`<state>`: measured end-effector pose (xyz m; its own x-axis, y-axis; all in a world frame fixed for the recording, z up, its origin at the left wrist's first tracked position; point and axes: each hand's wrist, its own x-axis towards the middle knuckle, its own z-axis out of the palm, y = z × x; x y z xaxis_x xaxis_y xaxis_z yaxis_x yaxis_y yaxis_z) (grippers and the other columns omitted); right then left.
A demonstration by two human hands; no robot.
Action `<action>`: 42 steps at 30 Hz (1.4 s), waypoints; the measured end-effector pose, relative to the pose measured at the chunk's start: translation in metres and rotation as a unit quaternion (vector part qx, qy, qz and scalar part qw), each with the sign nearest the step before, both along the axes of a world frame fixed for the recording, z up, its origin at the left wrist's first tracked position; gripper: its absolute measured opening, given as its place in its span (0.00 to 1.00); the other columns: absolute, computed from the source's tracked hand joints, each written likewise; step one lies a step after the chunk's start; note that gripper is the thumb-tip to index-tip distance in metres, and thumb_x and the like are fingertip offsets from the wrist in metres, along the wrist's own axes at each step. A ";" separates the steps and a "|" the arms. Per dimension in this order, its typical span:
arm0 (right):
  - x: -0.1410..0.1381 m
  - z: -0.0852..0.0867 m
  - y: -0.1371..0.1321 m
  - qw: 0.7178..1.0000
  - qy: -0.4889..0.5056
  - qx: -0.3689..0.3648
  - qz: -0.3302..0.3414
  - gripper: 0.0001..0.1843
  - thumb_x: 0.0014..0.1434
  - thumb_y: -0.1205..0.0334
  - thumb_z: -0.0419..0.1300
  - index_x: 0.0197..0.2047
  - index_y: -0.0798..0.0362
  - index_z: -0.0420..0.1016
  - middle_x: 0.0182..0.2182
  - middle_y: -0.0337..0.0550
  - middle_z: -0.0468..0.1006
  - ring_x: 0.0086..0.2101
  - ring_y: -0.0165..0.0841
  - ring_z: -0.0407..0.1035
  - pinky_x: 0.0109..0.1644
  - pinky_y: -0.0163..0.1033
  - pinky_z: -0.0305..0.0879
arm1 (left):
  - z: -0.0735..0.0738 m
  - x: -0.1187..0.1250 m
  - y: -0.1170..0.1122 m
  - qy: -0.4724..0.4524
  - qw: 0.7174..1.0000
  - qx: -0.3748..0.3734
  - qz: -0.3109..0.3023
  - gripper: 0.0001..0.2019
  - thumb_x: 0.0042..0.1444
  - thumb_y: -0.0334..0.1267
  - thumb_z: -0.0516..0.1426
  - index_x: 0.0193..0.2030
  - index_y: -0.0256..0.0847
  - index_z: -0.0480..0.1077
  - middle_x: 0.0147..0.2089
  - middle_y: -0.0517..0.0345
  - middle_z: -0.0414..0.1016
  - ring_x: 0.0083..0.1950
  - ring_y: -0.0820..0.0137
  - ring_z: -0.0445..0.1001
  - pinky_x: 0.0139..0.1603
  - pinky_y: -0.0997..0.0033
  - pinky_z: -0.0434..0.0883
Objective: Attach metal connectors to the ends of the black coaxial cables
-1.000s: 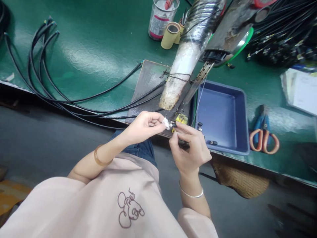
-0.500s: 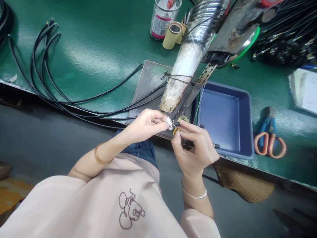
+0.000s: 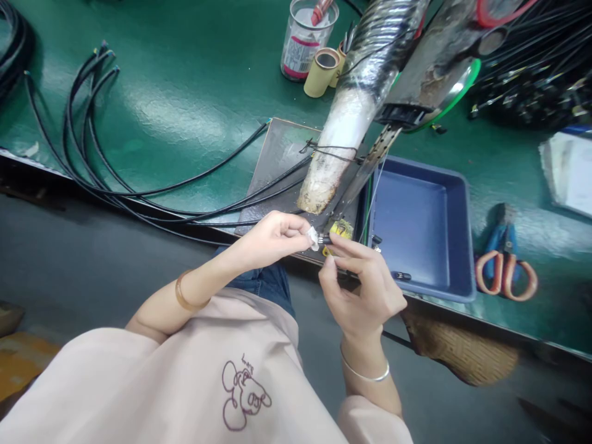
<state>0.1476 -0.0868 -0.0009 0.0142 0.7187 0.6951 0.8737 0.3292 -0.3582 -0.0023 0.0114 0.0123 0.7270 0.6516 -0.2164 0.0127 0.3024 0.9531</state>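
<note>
Held in the pinched fingers of my left hand is a small white crumpled piece that looks like tissue or paper. My right hand has its fingertips at a small black connector with metal pins facing the white piece. The two hands almost meet over the near edge of a dark board. Just beyond the right fingertips lies something yellow, perhaps a sponge. Black cables run across the board and behind my left hand.
A wrapped hose and a perforated metal rod slant down above the board. To the right are a blue tray with small black parts and orange-handled cutters. A clear jar and cardboard tube stand behind.
The white piece and connector are now closer together, with the pins beside the white piece. My right thumb has shifted slightly. The view has moved a little.
</note>
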 end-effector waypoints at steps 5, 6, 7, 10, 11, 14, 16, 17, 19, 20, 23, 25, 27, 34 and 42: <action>0.006 -0.004 -0.007 0.995 0.091 0.017 -0.041 0.05 0.63 0.69 0.63 0.41 0.50 0.72 0.33 0.39 0.85 0.29 0.32 0.80 0.30 0.35 0.74 | -0.001 -0.005 -0.009 0.022 0.997 0.076 -0.011 0.08 0.53 0.38 0.57 0.29 0.34 0.70 0.22 0.67 0.55 0.25 0.79 0.51 0.26 0.77 0.51; 0.008 -0.002 -0.007 0.993 0.099 0.014 -0.063 0.03 0.64 0.67 0.62 0.41 0.50 0.73 0.29 0.37 0.83 0.24 0.29 0.77 0.26 0.33 0.70 | -0.001 -0.006 -0.011 0.029 0.994 0.106 -0.011 0.07 0.54 0.37 0.57 0.30 0.34 0.71 0.22 0.67 0.55 0.25 0.79 0.51 0.26 0.77 0.51; 0.009 0.002 -0.007 0.992 0.096 -0.003 -0.082 0.01 0.66 0.65 0.61 0.41 0.50 0.74 0.24 0.34 0.80 0.19 0.27 0.72 0.23 0.32 0.65 | -0.001 -0.007 -0.013 0.035 0.990 0.139 -0.010 0.07 0.54 0.36 0.57 0.30 0.34 0.72 0.22 0.67 0.55 0.26 0.79 0.51 0.26 0.77 0.51; 0.011 0.019 -0.005 0.987 0.068 -0.134 -0.055 0.11 0.66 0.60 0.61 0.32 0.52 0.76 0.15 0.30 0.70 0.14 0.22 0.61 0.21 0.30 0.57 | -0.003 -0.010 -0.018 0.041 0.973 0.229 -0.002 0.07 0.56 0.34 0.57 0.32 0.34 0.75 0.23 0.65 0.60 0.26 0.79 0.54 0.27 0.78 0.55; 0.011 0.024 -0.004 0.981 0.077 -0.177 -0.025 0.15 0.67 0.59 0.60 0.28 0.53 0.74 0.14 0.30 0.68 0.14 0.22 0.59 0.20 0.30 0.55 | -0.004 -0.010 -0.019 0.038 0.968 0.248 0.004 0.07 0.56 0.34 0.57 0.33 0.34 0.75 0.23 0.65 0.62 0.26 0.79 0.55 0.27 0.79 0.56; 0.008 0.027 -0.003 0.960 0.147 -0.233 0.043 0.18 0.68 0.60 0.58 0.25 0.53 0.69 0.15 0.30 0.67 0.15 0.21 0.58 0.20 0.28 0.55 | -0.005 -0.012 -0.021 0.005 0.963 0.267 0.032 0.05 0.54 0.31 0.58 0.32 0.34 0.75 0.24 0.64 0.66 0.25 0.80 0.57 0.27 0.79 0.58; 0.005 0.019 -0.004 0.963 0.179 -0.197 0.053 0.13 0.68 0.61 0.57 0.30 0.52 0.71 0.19 0.30 0.70 0.17 0.23 0.62 0.22 0.28 0.59 | -0.005 -0.012 -0.021 -0.031 0.972 0.228 0.045 0.04 0.55 0.31 0.58 0.32 0.34 0.75 0.25 0.62 0.70 0.25 0.80 0.60 0.28 0.79 0.61; 0.003 0.014 -0.004 0.970 0.176 -0.163 0.045 0.10 0.68 0.61 0.58 0.33 0.51 0.73 0.20 0.31 0.72 0.18 0.23 0.65 0.23 0.28 0.61 | -0.005 -0.013 -0.021 -0.048 0.979 0.193 0.047 0.05 0.55 0.32 0.59 0.32 0.34 0.74 0.25 0.61 0.71 0.25 0.79 0.62 0.28 0.79 0.62; 0.001 0.004 -0.006 0.985 0.144 -0.098 0.016 0.07 0.66 0.62 0.60 0.36 0.51 0.75 0.23 0.33 0.75 0.20 0.25 0.68 0.25 0.29 0.64 | -0.004 -0.013 -0.022 -0.069 0.990 0.116 0.046 0.06 0.56 0.35 0.59 0.32 0.34 0.73 0.24 0.61 0.71 0.24 0.79 0.64 0.28 0.79 0.64; 0.000 0.000 -0.006 0.988 0.128 -0.084 0.003 0.06 0.66 0.62 0.61 0.36 0.51 0.76 0.24 0.34 0.76 0.20 0.25 0.69 0.25 0.30 0.65 | -0.004 -0.013 -0.022 -0.073 0.993 0.087 0.044 0.06 0.56 0.35 0.60 0.32 0.34 0.73 0.23 0.62 0.70 0.24 0.79 0.65 0.27 0.79 0.64; 0.000 -0.003 -0.007 0.985 0.143 -0.092 -0.028 0.07 0.65 0.59 0.62 0.36 0.51 0.78 0.23 0.35 0.77 0.19 0.26 0.70 0.23 0.30 0.64 | -0.007 -0.013 -0.022 -0.058 0.996 0.059 0.037 0.05 0.54 0.34 0.61 0.31 0.34 0.72 0.23 0.62 0.70 0.22 0.80 0.64 0.26 0.80 0.63; 0.001 0.000 -0.009 0.979 0.180 -0.074 -0.062 0.08 0.65 0.57 0.63 0.37 0.52 0.79 0.22 0.35 0.76 0.18 0.26 0.68 0.21 0.30 0.62 | -0.009 -0.013 -0.023 -0.041 0.996 0.063 0.038 0.05 0.54 0.34 0.60 0.30 0.34 0.71 0.23 0.62 0.70 0.23 0.80 0.63 0.25 0.80 0.63; 0.002 0.005 -0.010 0.973 0.206 -0.061 -0.089 0.09 0.64 0.57 0.64 0.35 0.52 0.80 0.20 0.34 0.75 0.17 0.25 0.66 0.20 0.31 0.59 | -0.012 -0.012 -0.023 -0.031 0.994 0.090 0.058 0.06 0.55 0.35 0.59 0.29 0.34 0.71 0.24 0.61 0.70 0.25 0.79 0.65 0.27 0.79 0.64; -0.005 0.015 -0.012 0.968 0.184 -0.162 -0.054 0.10 0.63 0.62 0.63 0.29 0.53 0.76 0.18 0.32 0.72 0.16 0.23 0.59 0.21 0.31 0.54 | -0.018 -0.010 -0.030 -0.006 0.935 0.334 0.115 0.07 0.61 0.31 0.57 0.33 0.34 0.75 0.32 0.54 0.76 0.32 0.73 0.70 0.36 0.74 0.67; -0.009 0.009 -0.009 0.997 -0.010 -0.069 -0.012 0.06 0.61 0.71 0.64 0.34 0.52 0.73 0.23 0.32 0.75 0.19 0.21 0.61 0.25 0.31 0.58 | -0.016 -0.016 -0.025 0.017 0.928 0.367 0.054 0.11 0.64 0.33 0.54 0.33 0.34 0.76 0.31 0.52 0.78 0.32 0.72 0.70 0.36 0.74 0.67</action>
